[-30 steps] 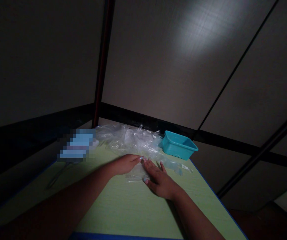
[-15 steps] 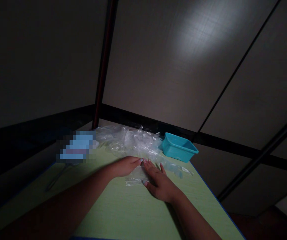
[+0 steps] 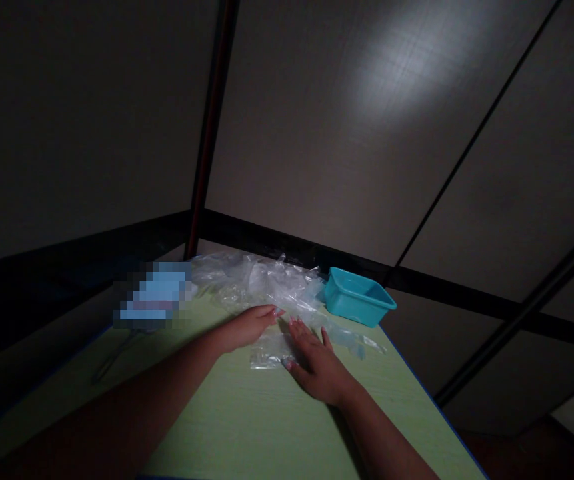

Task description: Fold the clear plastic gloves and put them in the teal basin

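A small sheet of clear plastic, apparently a thin bag [image 3: 268, 355], lies on the light green tabletop [image 3: 247, 420]. My right hand [image 3: 319, 363] rests on its right part, palm down, with the thumb and fingers spread. My left hand [image 3: 253, 327] is at its upper left edge, fingers stretched out to the right and close together. The fingertips of both hands are a short gap apart. Part of the plastic is hidden under my right hand.
Behind my hands lies a crumpled heap of clear plastic [image 3: 277, 283]. A turquoise bin [image 3: 359, 300] stands at the right edge of the table. A blurred-out blue item [image 3: 154, 293] is at the left. Dark panelled walls [image 3: 307, 147] rise behind.
My left hand has shifted slightly up and left, opening a small gap from the right fingertips. My right hand stays almost in place on the plastic.
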### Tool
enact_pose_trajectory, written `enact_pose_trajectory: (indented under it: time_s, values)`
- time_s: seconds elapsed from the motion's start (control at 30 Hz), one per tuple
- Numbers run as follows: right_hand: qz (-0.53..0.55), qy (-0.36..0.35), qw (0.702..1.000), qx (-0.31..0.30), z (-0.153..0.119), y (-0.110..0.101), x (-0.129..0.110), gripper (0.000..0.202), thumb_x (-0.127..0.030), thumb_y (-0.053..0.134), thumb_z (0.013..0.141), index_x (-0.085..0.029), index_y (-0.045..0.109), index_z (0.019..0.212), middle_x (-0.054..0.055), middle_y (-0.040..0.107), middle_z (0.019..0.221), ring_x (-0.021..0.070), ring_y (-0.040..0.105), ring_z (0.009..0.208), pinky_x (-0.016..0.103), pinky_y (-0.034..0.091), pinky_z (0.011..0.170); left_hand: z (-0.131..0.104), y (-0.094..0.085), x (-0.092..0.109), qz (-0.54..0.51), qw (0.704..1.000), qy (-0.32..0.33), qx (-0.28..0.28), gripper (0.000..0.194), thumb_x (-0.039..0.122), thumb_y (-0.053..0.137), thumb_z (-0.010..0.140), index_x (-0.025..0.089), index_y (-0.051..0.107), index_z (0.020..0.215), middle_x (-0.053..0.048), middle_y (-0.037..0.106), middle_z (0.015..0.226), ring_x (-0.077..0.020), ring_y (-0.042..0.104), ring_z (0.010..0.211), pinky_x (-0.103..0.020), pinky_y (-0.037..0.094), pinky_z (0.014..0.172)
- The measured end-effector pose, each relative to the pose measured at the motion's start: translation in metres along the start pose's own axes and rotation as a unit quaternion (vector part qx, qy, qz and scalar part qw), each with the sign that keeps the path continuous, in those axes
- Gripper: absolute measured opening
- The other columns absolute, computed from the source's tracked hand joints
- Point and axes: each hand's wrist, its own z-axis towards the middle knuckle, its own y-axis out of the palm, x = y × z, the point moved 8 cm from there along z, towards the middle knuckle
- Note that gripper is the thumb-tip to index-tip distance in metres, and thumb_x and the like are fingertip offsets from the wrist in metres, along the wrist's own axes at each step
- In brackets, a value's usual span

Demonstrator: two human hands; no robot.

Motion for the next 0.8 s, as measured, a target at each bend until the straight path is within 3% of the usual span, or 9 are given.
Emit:
enact_pose_trajectory:
  time_s: [0.43, 0.8]
  values:
    - [-0.014, 0.011, 1.000, 0.006, 0.005, 0.000, -0.003, 0.067, -0.039, 0.038, 0.086, -0.028, 0.002, 0.141, 0.002, 0.011, 0.148, 0.0205, 0.009, 0.135, 0.054, -0.004, 0.104, -0.002, 0.004, 0.004, -0.047, 0.999, -0.024, -0.007, 0.029, 0.040, 0.049, 0.079, 0.016, 0.056, 0.095, -0.005, 0.060, 0.102, -0.0188, 0.052, 0.097, -0.029, 0.039, 0.085]
    - [-0.027, 0.029, 0.999, 0.001, 0.009, 0.003, -0.005, 0.059, -0.039, 0.030, 0.089, -0.027, 0.005, 0.142, 0.001, 0.010, 0.148, 0.0188, 0.008, 0.135, 0.055, -0.003, 0.104, -0.003, 0.001, 0.008, 0.035, 0.999, 0.006, -0.002, 0.030, 0.042, 0.048, 0.082, 0.015, 0.059, 0.091, -0.002, 0.061, 0.090, -0.0186, 0.053, 0.088, -0.030, 0.039, 0.082]
